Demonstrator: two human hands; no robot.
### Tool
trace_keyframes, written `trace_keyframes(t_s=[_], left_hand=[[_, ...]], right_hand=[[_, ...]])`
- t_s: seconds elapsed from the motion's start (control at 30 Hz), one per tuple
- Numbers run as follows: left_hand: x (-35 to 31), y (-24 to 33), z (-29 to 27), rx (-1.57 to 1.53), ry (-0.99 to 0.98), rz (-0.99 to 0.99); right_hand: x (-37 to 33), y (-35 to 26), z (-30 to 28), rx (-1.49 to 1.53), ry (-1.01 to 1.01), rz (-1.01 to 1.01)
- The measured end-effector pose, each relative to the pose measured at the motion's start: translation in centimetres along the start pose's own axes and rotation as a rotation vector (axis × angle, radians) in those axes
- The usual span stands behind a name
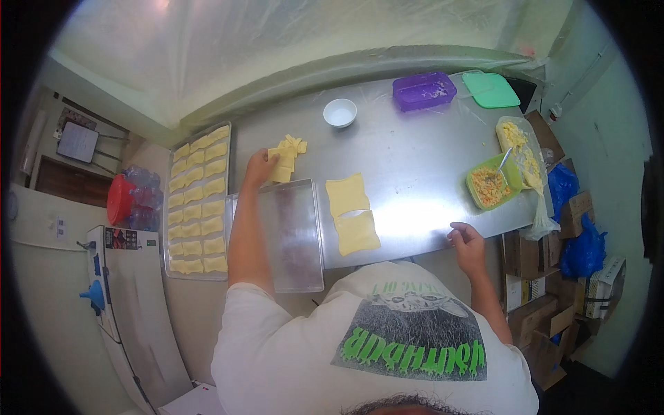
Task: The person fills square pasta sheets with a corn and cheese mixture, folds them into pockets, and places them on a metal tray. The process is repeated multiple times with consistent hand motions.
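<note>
My left hand [260, 168] reaches across the steel table [415, 159] and touches a small pile of pale yellow dough pieces [288, 156]; whether it grips one I cannot tell. My right hand [465, 240] rests at the table's near edge with fingers curled and nothing in it. Two larger dough sheets [351, 213] lie flat between the hands. Under my left forearm lies an empty metal tray [299, 235].
A long tray [198, 200] with rows of folded dough pieces lies at the left. A white bowl [340, 112], a purple box [424, 90] and a green lid [491, 89] stand at the back. A green filling tub [492, 181] with a spoon and a bag sit right. Cardboard boxes are stacked below.
</note>
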State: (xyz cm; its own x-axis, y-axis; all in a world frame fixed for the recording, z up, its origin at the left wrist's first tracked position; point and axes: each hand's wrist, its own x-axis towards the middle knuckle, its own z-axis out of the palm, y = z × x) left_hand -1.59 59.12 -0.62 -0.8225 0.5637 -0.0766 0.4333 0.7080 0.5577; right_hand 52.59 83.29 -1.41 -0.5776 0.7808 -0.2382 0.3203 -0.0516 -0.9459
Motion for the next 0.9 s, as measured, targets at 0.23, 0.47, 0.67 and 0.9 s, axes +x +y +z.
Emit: trace_keyframes(t_s=[0.23, 0.47, 0.67, 0.9], left_hand=[[-0.2, -0.4, -1.2, -0.8, 0.043, -0.181], [-7.4, 9.7, 1.5, -1.546, -0.319, -0.182], [-14.7, 14.3, 7.2, -1.587, -0.576, -0.318], [-19.2, 13.7, 10.7, -1.592, -0.375, -0.632]], right_hand=[[0.3, 0.8, 1.0, -0.021, -0.088, -0.022], [4.7, -4.4, 8.0, -0.054, -0.304, -0.125], [7.5, -9.0, 14.9, -0.048, -0.415, -0.216], [5.1, -6.2, 16.4, -0.362, -0.12, -0.879]])
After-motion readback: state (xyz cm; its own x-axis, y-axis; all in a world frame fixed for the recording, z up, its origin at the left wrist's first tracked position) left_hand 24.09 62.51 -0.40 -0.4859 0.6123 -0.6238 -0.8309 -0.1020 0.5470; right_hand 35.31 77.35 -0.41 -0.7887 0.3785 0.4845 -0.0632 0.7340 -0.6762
